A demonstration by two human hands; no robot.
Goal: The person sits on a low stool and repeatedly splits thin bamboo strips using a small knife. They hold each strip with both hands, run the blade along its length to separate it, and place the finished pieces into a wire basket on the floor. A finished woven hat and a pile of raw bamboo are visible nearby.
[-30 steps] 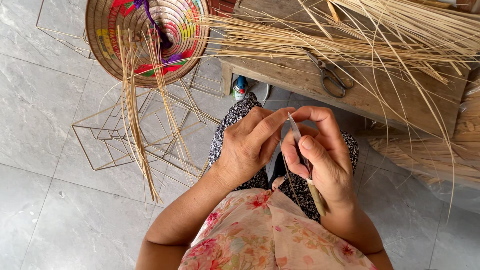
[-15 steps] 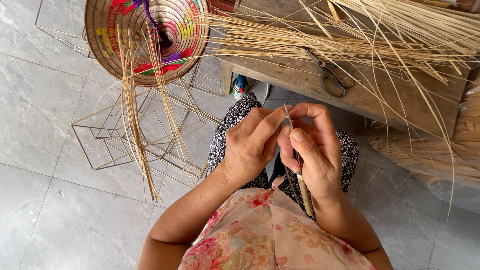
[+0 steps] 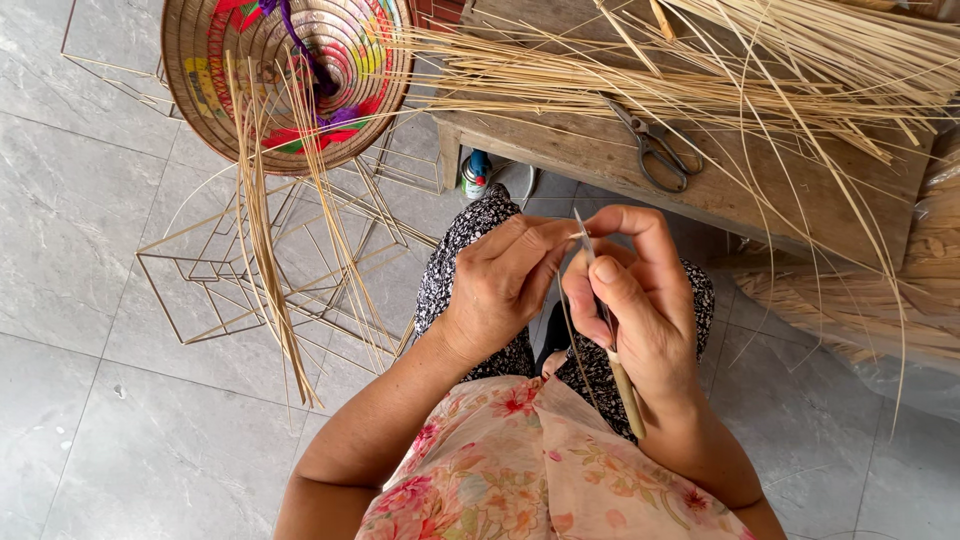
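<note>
My right hand point(image 3: 635, 300) grips a small knife point(image 3: 607, 335) with a thin blade pointing up and a pale wooden handle sticking out below the palm. My left hand point(image 3: 505, 275) pinches a thin bamboo sliver point(image 3: 568, 320) against the blade near its tip, thumb and forefinger closed on it. Both hands meet over my lap, above black patterned trousers and a floral top.
A wooden bench point(image 3: 720, 165) ahead carries scissors point(image 3: 655, 150) and piles of bamboo strips point(image 3: 760, 70). A colourful conical hat point(image 3: 290, 75) lies upside down at upper left, with strips and wire frames point(image 3: 260, 260) on the grey tiled floor. A small can point(image 3: 474, 175) stands under the bench.
The hands have drawn closer together and shifted slightly; the left fingers now pinch the sliver right at the blade's tip.
</note>
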